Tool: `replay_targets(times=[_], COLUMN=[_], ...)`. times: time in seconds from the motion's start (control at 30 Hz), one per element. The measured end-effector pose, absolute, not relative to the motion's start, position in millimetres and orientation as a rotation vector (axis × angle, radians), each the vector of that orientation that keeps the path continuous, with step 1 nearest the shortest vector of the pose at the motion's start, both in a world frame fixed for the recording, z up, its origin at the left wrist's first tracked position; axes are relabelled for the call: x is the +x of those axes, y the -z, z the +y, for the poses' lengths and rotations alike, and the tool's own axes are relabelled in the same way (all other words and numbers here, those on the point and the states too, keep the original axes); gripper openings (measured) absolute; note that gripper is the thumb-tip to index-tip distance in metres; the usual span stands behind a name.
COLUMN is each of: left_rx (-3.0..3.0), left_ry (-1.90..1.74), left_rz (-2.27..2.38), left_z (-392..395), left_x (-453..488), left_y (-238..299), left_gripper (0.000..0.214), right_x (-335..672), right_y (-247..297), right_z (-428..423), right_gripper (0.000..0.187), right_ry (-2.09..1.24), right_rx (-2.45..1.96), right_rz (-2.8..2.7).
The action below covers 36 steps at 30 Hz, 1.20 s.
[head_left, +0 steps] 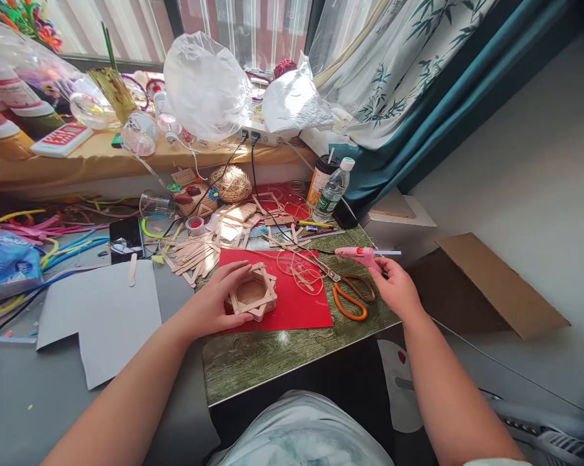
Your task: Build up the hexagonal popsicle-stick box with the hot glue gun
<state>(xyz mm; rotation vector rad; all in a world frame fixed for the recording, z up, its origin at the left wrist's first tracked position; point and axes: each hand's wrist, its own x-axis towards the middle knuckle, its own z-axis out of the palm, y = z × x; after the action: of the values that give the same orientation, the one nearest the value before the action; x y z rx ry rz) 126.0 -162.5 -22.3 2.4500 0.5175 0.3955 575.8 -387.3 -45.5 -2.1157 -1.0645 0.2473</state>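
My left hand [218,296] rests on a small hexagonal frame of wooden craft sticks [253,293], fingers curled along its left side. The frame lies on a red sheet [301,304] on a green wood-grain table [272,356]. My right hand [393,285] grips the handle of a pink hot glue gun [357,254] near the table's right edge, its nozzle pointing left. Orange-handled scissors [352,298] lie between the two hands. A heap of loose craft sticks [199,252] sits behind the red sheet.
Grey paper sheets [102,310] lie at left beside coloured pipe cleaners [39,226]. A ball of twine [231,183], a water bottle [333,191] and a cup stand at the back. Plastic bags [207,84] crowd the sill. Flattened cardboard [500,285] lies at right.
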Motion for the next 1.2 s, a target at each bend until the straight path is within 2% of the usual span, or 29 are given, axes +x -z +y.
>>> replay_targets(times=[0.1,0.23,0.47,0.57,0.7,0.83,0.9,1.0,1.2], left_rx=[2.451,2.454,2.461,2.432,2.344,2.139,2.096,2.137,2.269], left_ry=[-0.408,-0.42,-0.372,-0.365,-0.388,-0.337,-0.277,-0.222,-0.257], left_rz=[0.526,0.533,0.533,0.526,0.549,0.641,0.672,0.708,0.776], left_z=[-161.9,-160.8,-161.6,-162.0,-160.7,-157.7,-156.2,-156.8,-166.2], left_x=[126.7,126.7,126.8,126.7,122.7,115.1,112.6,113.0,119.5], left_y=[25.2,28.2,28.6,27.2,24.9,21.5,19.3,15.3,7.0], left_gripper=[0.099,0.1,0.098,0.1,0.119,0.129,0.129,0.123,0.125], right_x=[570.0,550.3,509.1,493.5,474.0,454.3,444.3,429.1,401.1], right_y=[31.5,9.9,5.2,12.1,18.5,25.5,28.7,30.3,19.3], right_z=[-382.9,-368.1,-344.1,-336.1,-326.3,-321.8,-322.6,-327.0,-340.9], right_gripper=[0.042,0.025,0.014,0.016,0.014,0.031,0.029,0.039,0.03], right_ry=[-0.361,-0.684,-0.821,-0.825,-0.847,-0.914,-0.919,-0.979,-1.131], right_rx=[-1.897,-1.514,-1.404,-1.384,-1.388,-1.447,-1.486,-1.558,-1.464], right_rz=[-0.94,-0.761,-0.785,-0.772,-0.803,-0.836,-0.842,-0.849,-0.836])
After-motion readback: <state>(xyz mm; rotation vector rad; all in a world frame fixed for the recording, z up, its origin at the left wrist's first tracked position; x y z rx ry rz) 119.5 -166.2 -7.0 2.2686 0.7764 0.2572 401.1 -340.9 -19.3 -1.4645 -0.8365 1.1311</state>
